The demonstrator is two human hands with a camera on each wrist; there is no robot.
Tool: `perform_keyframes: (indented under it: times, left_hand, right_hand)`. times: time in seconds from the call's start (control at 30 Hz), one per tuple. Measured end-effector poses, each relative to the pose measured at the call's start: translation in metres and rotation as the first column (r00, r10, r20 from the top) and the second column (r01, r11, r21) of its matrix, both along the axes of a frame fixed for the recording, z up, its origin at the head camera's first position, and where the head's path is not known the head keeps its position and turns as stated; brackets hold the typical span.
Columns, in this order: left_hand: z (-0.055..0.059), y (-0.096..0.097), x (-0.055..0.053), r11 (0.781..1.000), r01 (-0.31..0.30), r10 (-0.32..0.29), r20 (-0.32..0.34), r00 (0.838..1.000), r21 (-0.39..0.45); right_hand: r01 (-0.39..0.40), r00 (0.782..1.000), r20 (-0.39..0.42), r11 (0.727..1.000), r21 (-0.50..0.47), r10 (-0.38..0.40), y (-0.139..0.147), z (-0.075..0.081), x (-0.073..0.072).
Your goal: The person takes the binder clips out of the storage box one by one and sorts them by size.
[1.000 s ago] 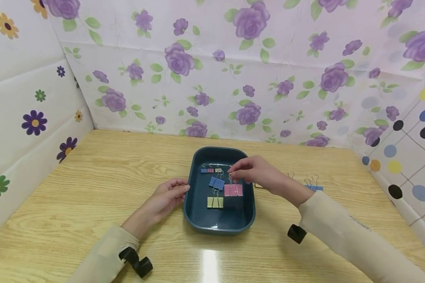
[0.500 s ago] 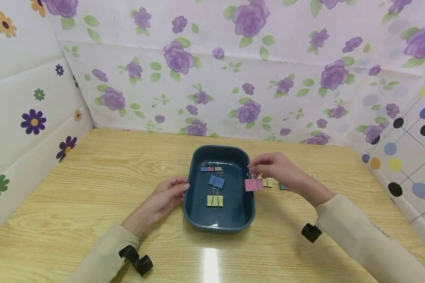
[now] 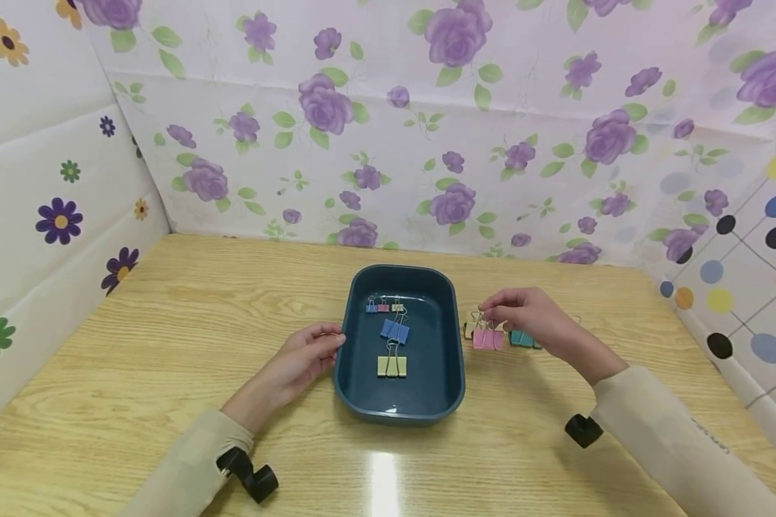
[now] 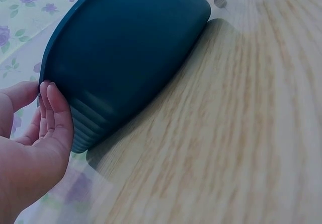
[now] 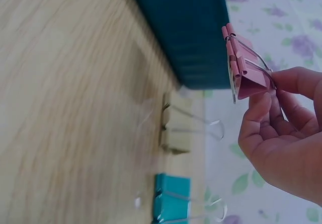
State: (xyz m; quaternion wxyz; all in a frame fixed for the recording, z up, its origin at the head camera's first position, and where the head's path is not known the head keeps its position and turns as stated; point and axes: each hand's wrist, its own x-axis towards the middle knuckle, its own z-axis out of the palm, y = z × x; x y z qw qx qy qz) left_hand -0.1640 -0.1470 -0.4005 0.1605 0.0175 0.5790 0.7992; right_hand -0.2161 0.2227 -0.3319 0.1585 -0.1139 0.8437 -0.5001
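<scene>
In the head view my right hand (image 3: 533, 316) pinches a pink binder clip (image 3: 488, 339) by its wire handles, just right of the dark blue plastic tray (image 3: 401, 416). The right wrist view shows the pink binder clip (image 5: 246, 68) raised off the table, its handles between thumb and fingers. Behind it on the table sit a yellow binder clip (image 5: 177, 123) and a teal binder clip (image 5: 173, 198). My left hand (image 3: 307, 359) holds the tray's left rim, fingertips and thumb at the edge in the left wrist view. Inside the tray lie a blue clip (image 3: 395, 331) and a yellow clip (image 3: 391, 366).
Three small clips, blue (image 3: 371, 308), pink (image 3: 384, 308) and yellow (image 3: 397, 306), stand in a row toward the tray's far end. Further wire handles show partly behind my right hand. Flowered cloth (image 3: 323, 179) walls the wooden table (image 3: 233, 301) at the back.
My right hand has carried the pink binder clip out of the tray, over its right rim, toward the clips on the table. The left hand and tray stay in place.
</scene>
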Motion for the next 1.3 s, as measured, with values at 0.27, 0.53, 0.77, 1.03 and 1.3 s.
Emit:
perform_keyframes:
  times: [0.27, 0.53, 0.77, 1.03, 1.3]
  left_hand:
    - [0.001, 0.000, 0.001, 1.000, 0.000, 0.000, 0.000, 1.000, -0.010]
    - [0.001, 0.000, 0.001, 1.000, -0.009, 0.009, 0.011, 1.000, -0.017]
    - [0.000, 0.000, 0.000, 1.000, -0.011, 0.011, 0.010, 1.000, -0.018]
    - [0.000, 0.001, -0.001, 1.000, -0.013, 0.013, 0.019, 1.000, -0.010]
    - [-0.001, 0.001, 0.000, 1.000, -0.007, 0.007, 0.011, 1.000, -0.002]
  right_hand:
    - [-0.017, 0.998, 0.054, 1.000, -0.001, 0.017, 0.010, -0.021, 0.000]
    - [-0.055, 0.995, 0.079, 0.998, -0.008, 0.055, 0.010, -0.035, 0.005]
    - [-0.071, 0.993, 0.098, 0.997, -0.005, 0.071, 0.009, -0.040, 0.006]
    - [-0.087, 0.991, 0.101, 0.996, -0.023, 0.089, 0.008, -0.043, 0.008]
    - [-0.082, 0.991, 0.104, 0.996, -0.018, 0.083, 0.008, -0.043, 0.007]
